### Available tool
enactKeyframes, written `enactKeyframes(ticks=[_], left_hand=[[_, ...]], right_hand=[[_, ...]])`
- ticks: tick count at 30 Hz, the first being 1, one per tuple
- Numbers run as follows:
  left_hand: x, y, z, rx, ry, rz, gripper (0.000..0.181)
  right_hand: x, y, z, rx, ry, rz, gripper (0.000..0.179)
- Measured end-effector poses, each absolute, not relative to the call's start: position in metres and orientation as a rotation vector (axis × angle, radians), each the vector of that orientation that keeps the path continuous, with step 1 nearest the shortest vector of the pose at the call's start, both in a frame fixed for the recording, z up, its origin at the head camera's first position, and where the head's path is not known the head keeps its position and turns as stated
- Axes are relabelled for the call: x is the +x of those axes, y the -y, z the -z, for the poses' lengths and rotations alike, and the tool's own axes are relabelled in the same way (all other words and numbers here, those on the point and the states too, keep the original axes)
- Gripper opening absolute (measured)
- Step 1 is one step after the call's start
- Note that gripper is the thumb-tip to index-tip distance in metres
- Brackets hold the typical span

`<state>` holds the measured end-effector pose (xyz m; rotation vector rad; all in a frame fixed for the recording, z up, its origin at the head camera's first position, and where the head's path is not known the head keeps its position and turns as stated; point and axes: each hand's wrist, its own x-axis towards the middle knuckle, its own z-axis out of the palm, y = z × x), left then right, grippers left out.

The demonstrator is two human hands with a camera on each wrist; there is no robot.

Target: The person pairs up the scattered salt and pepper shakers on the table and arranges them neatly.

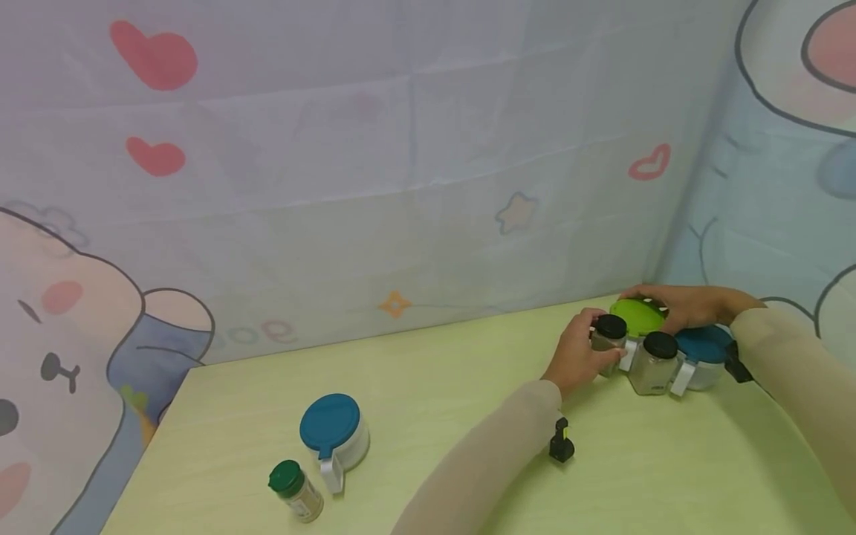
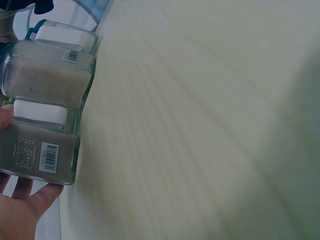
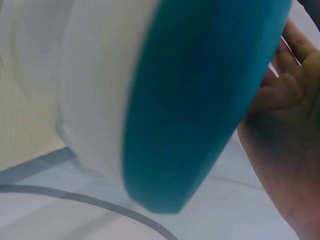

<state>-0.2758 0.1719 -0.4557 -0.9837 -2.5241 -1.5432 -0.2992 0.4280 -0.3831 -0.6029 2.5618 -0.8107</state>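
My left hand [image 1: 576, 358] grips a square glass seasoning jar [image 2: 30, 155] with a black lid, fingers on one side and thumb on the other; a barcode label shows in the left wrist view. My right hand [image 1: 692, 306] spans the bright green lid [image 1: 637, 318] of a seasoning pot at the back, fingers at its far edge and thumb on the near side. Between the hands stands a second black-lidded jar [image 1: 650, 370]. Below the right wrist is a blue-lidded pot [image 1: 702, 351] with a white handle; its lid fills much of the right wrist view.
At the left of the pale yellow-green table [image 1: 214, 416] stand another blue-lidded pot [image 1: 332, 427] and a small green-capped shaker [image 1: 294, 490]. A patterned cloth [image 1: 374, 148] hangs behind the back edge and along the right side, close to the grouped containers.
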Motion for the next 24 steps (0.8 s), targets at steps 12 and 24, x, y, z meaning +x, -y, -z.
enactKeyframes(ticks=[12,24], left_hand=[[-0.270,-0.174,0.455,-0.974,2.519,1.543,0.057],[-0.273,-0.174,0.459,-0.990,2.516,1.547,0.057]], right_hand=[[-0.295,-0.437,0.387,-0.546,-2.602,0.827,0.082],[-0.290,-0.440,0.381,-0.578,-2.632,0.928,0.078]])
